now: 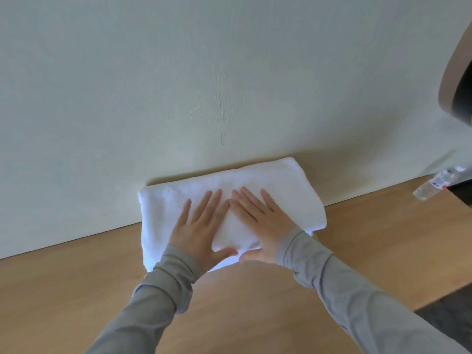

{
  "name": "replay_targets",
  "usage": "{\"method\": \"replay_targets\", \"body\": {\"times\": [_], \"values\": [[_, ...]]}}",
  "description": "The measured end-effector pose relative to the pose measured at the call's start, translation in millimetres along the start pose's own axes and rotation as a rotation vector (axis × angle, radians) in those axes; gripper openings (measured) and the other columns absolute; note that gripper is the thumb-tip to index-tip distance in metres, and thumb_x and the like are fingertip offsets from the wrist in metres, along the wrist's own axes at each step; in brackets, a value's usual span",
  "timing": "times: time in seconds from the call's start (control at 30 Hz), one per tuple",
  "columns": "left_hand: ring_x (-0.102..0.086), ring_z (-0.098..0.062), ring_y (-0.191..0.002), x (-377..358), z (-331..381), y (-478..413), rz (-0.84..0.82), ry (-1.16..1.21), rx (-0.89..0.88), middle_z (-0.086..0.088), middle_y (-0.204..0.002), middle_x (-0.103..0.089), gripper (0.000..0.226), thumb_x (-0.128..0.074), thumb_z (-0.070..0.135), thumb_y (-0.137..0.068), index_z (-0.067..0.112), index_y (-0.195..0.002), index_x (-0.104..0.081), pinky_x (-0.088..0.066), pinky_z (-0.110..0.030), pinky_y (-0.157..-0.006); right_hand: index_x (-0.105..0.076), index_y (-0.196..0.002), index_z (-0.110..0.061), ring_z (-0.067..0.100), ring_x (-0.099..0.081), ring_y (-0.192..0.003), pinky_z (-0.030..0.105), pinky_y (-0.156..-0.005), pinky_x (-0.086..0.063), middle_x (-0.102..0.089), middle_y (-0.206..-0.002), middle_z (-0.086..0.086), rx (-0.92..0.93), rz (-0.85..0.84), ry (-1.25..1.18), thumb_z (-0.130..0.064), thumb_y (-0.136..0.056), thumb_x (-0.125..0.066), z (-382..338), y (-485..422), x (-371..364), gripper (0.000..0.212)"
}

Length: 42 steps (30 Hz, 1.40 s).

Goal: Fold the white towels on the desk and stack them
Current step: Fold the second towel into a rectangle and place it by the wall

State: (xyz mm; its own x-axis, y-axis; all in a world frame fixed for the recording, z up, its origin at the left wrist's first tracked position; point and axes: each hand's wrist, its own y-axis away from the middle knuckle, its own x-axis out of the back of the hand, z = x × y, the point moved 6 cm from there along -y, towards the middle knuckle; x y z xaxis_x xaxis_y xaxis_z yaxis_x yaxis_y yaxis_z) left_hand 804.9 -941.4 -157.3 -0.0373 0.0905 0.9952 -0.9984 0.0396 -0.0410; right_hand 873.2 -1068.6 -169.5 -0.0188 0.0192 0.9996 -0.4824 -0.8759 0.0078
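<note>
Folded white towel [229, 200] lies mid-frame on the wooden counter [255, 302] against the wall, both hands, left [201, 231] and right [263, 226], spread flat, gripping nothing; pressing outward evenly should smooth the creases.

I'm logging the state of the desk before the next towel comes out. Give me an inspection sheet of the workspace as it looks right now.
Surface: wooden desk, set against a pale wall.
Job's things: folded white towel flat at the desk's back edge by the wall; whether more than one lies there cannot be told.
Clutter: clear plastic water bottle lying at the far right.
Hands: left hand and right hand pressed flat on the towel, fingers spread, gripping nothing.
Cables: nothing seen.
Surroundings: round brown-rimmed object at upper right, only partly in frame.
</note>
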Motion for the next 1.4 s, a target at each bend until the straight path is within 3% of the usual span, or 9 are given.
{"method": "replay_targets", "body": {"times": [0.07,0.23,0.3,0.43,0.6,0.77,1.03,1.13,1.4], "values": [[0.016,-0.014,-0.143,-9,-1,1,-0.065,-0.017,0.007,0.008,-0.151,0.025,0.115,-0.055,0.071,-0.067,0.029,-0.141,0.023,0.008,-0.04,-0.115,0.014,-0.146,-0.017,0.02,0.02,-0.141,0.044,-0.115,0.011,0.019,-0.153,0.001,-0.002,-0.036,0.085,-0.064,-0.066,-0.062,-3,-6,-10,0.12],[-0.018,-0.019,-0.14,-1,-56,41,-0.066,-0.082,0.132,-0.001,-0.153,-0.019,0.134,-0.087,0.048,-0.033,0.014,-0.146,-0.023,-0.02,-0.043,-0.111,0.025,-0.141,-0.02,0.018,0.024,-0.139,0.04,-0.114,0.01,0.027,-0.149,0.002,-0.137,-0.092,0.147,-0.062,-0.06,-0.072,53,16,-11,0.133],[0.001,-0.015,-0.141,-9,-73,54,-0.136,-0.086,0.189,0.003,-0.155,-0.003,0.133,-0.084,0.046,-0.044,0.019,-0.147,-0.004,-0.006,-0.037,-0.114,0.017,-0.143,-0.018,0.02,0.016,-0.142,0.038,-0.116,0.004,0.02,-0.151,0.004,-0.183,-0.12,0.125,-0.062,-0.059,-0.074,69,28,-12,0.131],[0.039,-0.011,-0.127,-12,-77,54,-0.24,-0.174,0.21,0.009,-0.143,0.039,0.123,-0.059,0.065,-0.069,0.024,-0.133,0.037,0.024,-0.036,-0.107,0.029,-0.138,-0.019,0.018,0.025,-0.14,0.034,-0.116,0.01,0.032,-0.147,0.0,-0.162,-0.178,0.113,-0.064,-0.065,-0.067,73,31,-8,0.129],[0.021,-0.018,-0.142,24,-39,20,-0.007,-0.147,0.203,0.0,-0.157,0.015,0.095,0.029,0.067,-0.07,0.02,-0.149,0.007,0.014,-0.038,-0.114,-0.009,-0.148,-0.012,0.005,0.011,-0.142,0.009,-0.106,0.019,0.01,-0.149,-0.012,-0.25,0.071,-0.402,-0.042,-0.095,-0.042,41,4,24,0.07],[0.013,-0.012,-0.144,8,-34,-33,-0.015,-0.044,0.251,0.003,-0.158,0.014,0.063,-0.012,0.051,-0.097,0.022,-0.149,0.007,0.008,-0.034,-0.117,-0.011,-0.149,-0.018,0.009,0.005,-0.144,0.034,-0.116,0.006,0.0,-0.158,-0.005,-0.186,0.019,-0.25,-0.031,-0.102,-0.024,2,-59,18,0.051],[0.006,-0.012,-0.145,-5,-95,8,0.244,0.245,0.451,0.001,-0.158,0.001,0.063,-0.028,0.045,-0.097,0.017,-0.15,-0.008,0.004,-0.032,-0.116,-0.025,-0.147,-0.014,0.012,-0.014,-0.143,0.03,-0.117,-0.004,-0.02,-0.155,0.0,-0.529,0.085,-0.345,-0.034,-0.1,-0.026,102,-21,1,0.05],[-0.034,-0.036,-0.128,11,-124,22,0.617,0.573,0.845,-0.025,-0.135,-0.042,0.048,-0.058,0.023,-0.091,-0.002,-0.131,-0.047,-0.023,-0.039,-0.109,-0.052,-0.124,0.001,0.032,-0.041,-0.123,0.032,-0.102,-0.028,-0.051,-0.129,0.021,-0.78,0.46,-0.555,-0.018,-0.094,-0.049,127,-17,18,0.036],[-0.045,-0.029,-0.081,5,-160,-2,0.375,0.77,1.173,-0.012,-0.079,-0.053,0.035,-0.054,0.04,-0.089,0.007,-0.08,-0.06,-0.034,-0.032,-0.074,-0.057,-0.069,-0.012,0.021,-0.052,-0.074,0.026,-0.066,-0.037,-0.056,-0.075,0.009,-1.264,0.408,-0.857,-0.024,-0.084,-0.059,168,-24,5,0.019]]}}
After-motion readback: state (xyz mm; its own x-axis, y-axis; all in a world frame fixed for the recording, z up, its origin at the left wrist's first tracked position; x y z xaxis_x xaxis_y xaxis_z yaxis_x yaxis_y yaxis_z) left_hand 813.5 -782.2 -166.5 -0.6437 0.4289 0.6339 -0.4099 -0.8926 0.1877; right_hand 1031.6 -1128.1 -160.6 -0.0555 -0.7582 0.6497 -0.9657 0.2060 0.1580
